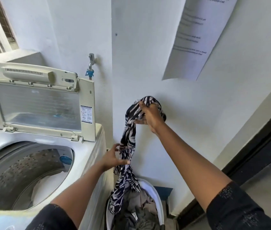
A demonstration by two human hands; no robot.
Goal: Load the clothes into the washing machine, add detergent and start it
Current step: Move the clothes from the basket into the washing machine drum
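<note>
A navy-and-white zebra-print garment (129, 140) hangs stretched above a white laundry basket (154, 188), its lower end still trailing into the basket. My right hand (149, 117) grips its bunched top, raised near the wall. Lower down, my left hand (113, 157) pinches the cloth at its middle. Grey and dark clothes (139, 211) fill the basket. On the left is the top-loading washing machine (88, 156) with its lid (36, 103) standing open. A white cloth (48, 185) lies inside the perforated drum (18, 176).
A water tap with a blue connector (90, 67) sticks out of the white wall behind the machine. A printed paper notice (196, 35) hangs on the wall at the upper right. A dark door frame (257, 146) runs along the right. The basket stands right beside the machine.
</note>
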